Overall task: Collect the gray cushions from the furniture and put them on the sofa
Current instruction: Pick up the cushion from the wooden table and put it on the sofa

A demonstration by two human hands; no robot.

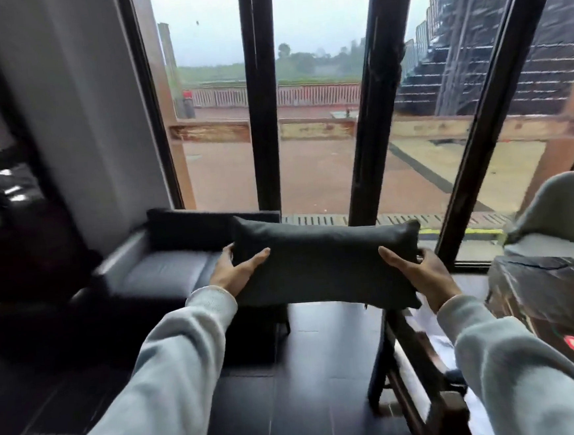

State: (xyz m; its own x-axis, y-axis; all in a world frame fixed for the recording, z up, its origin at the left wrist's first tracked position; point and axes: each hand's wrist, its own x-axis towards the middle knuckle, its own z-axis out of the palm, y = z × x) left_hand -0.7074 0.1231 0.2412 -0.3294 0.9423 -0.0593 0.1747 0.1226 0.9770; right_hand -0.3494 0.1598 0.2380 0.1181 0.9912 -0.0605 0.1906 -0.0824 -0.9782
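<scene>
Both hands, left hand [239,267] and right hand [420,273], clamp the gray cushion [323,266] by its ends, level, seemingly bound for the sofa [166,271].

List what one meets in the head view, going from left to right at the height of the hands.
Dark sofa → left hand → gray cushion, held at both ends → right hand → light gray chair.

Both arms outstretched, left grip [238,271] and right grip [417,270] clamped inward, thumbs up
</scene>
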